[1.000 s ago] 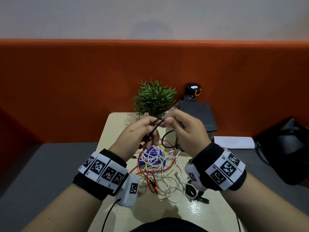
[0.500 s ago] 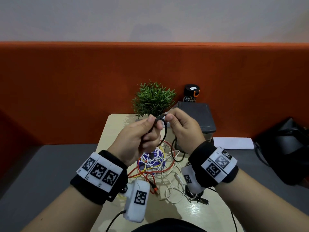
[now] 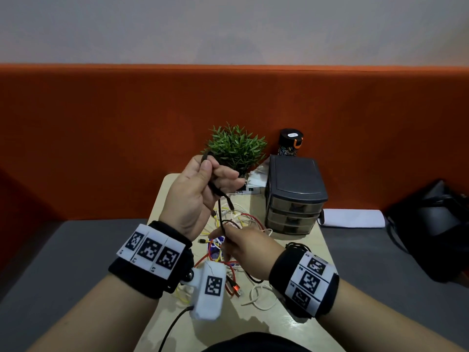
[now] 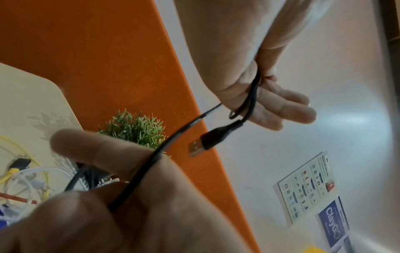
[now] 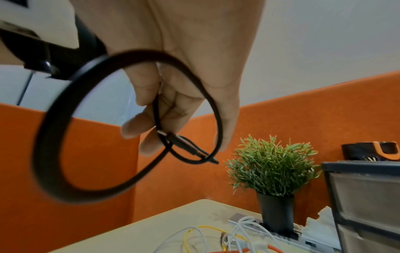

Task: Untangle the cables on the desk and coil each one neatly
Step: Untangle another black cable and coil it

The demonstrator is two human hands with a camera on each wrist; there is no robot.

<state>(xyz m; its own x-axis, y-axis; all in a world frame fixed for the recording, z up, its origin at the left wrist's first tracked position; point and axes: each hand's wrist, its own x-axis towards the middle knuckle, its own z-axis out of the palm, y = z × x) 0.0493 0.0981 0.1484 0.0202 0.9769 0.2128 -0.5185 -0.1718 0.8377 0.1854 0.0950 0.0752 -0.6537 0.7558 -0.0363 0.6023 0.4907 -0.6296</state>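
The black cable (image 3: pixel 221 219) is lifted off the counter (image 3: pixel 228 323), in the middle of the head view. The left hand (image 3: pixel 200 194) is raised and curled round a gathered turn of it. The right hand (image 3: pixel 243 250) sits lower and apart, pinching the strand just above the tangle of cables (image 3: pixel 243 222). The step looks like winding the freed black lead into a coil. To do it well, the lower hand should let the cable slide through a light pinch. The upper hand should lay each turn the same size, following the lead's own curl and not forcing it. The free USB plug (image 4: pixel 198 148) should hang outside the loops so it cannot snag. Close up, the cable looks flat, like a ribbon, matte and rubbery, and it holds a springy round loop (image 5: pixel 43 137). Its plug has a bright metal tip on a moulded black body. The tangle below is thinner round cord in white, yellow and red, lying loosely on the smooth beige counter beside a dark plastic drawer unit (image 3: pixel 294 194).
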